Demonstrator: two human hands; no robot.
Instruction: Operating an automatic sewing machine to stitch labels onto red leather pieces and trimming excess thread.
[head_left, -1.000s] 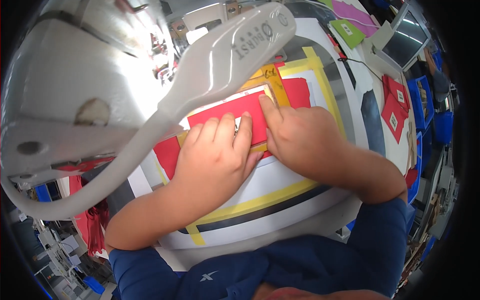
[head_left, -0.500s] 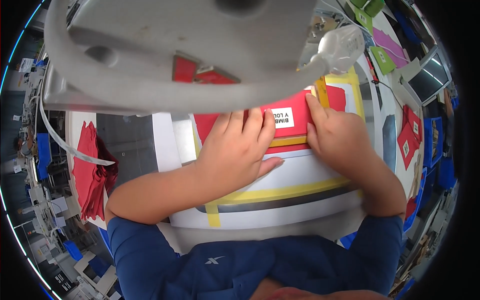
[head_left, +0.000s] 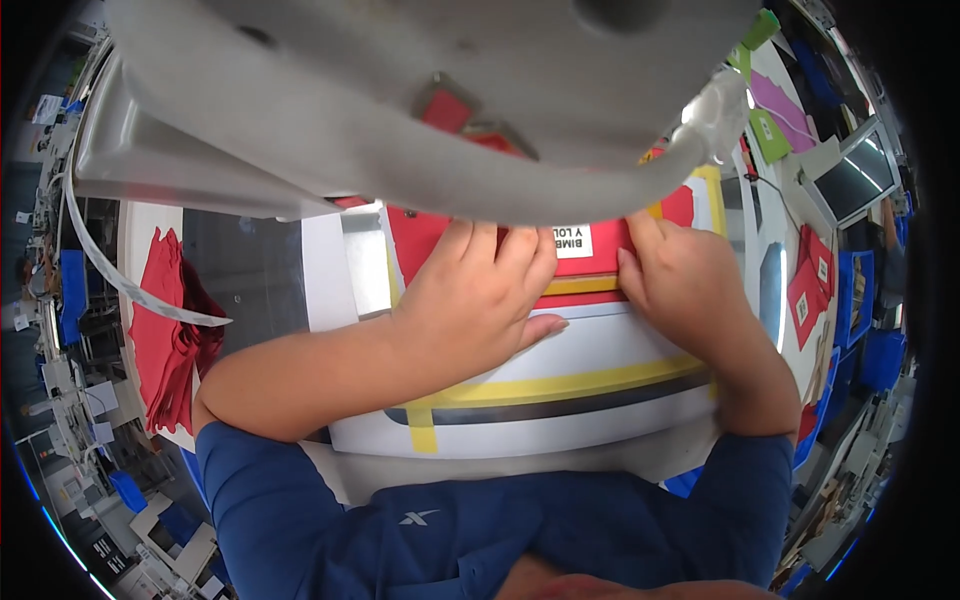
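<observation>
Red fabric (head_left: pixel 590 267) lies flat, touched by spread left hand (head_left: pixel 474 292) and spread right hand (head_left: pixel 684 278).

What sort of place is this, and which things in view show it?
Probably a sewing workshop: a bulky grey machine fills the top, red cloth is stacked at left, and blue bins stand at right.

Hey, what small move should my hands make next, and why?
Perhaps nudge the red piece only slightly: the left hand and right hand flank its white label, and the grey machine hides its far edge from this view.
</observation>
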